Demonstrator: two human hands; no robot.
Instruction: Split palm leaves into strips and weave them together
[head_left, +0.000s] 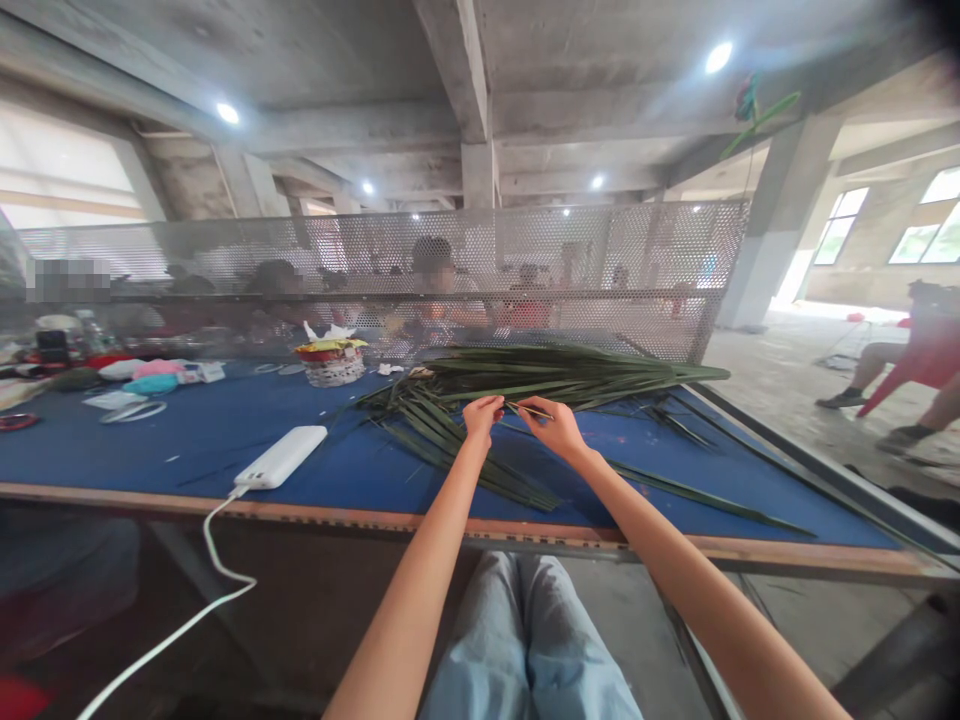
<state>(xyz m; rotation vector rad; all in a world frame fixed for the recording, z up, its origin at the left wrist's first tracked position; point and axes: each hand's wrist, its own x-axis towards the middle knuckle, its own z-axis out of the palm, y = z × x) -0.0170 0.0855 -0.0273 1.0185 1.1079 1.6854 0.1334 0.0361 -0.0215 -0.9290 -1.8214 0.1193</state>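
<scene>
Both hands are narrowly closed and held close together above the blue bench [180,450]. Your right hand [547,425] pinches a thin palm-leaf strip [531,410] between thumb and fingers, and the strip runs almost level toward your left hand [484,415]. Your left hand curls its fingers at the strip's near end; from this view, you cannot tell whether it grips the strip. Your left forearm [431,540] and right forearm [660,540] reach forward from the lower frame edge and angle inward, backs of the hands upward. A bundle of long green palm fronds [555,375] lies on the bench beneath and ahead of the hands. A white power bank [281,457] rests to the left, its white cable [214,550] dropping over the bench edge. A woven basket [330,368] stands beyond the fronds, near a perforated metal screen [375,260].
</scene>
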